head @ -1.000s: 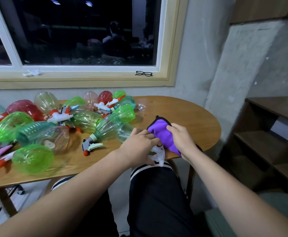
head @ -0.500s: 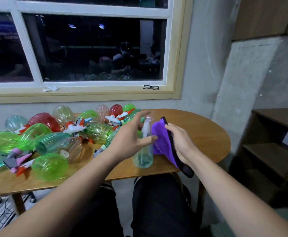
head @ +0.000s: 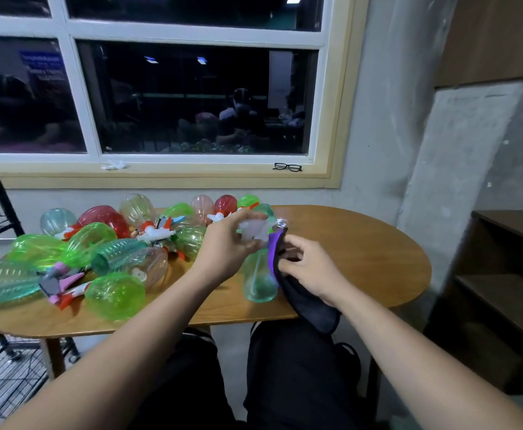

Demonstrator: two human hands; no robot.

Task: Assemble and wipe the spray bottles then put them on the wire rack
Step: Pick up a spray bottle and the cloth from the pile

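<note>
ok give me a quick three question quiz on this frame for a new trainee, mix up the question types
1. True or false: the left hand grips the white spray head of a teal bottle that stands upright.
2. What does the right hand hold? A a purple and black cloth; B a red bottle; C a green bottle.
3. Fill in: the glasses lie on the window ____.

Key: 1 true; 2 A; 3 sill.
</note>
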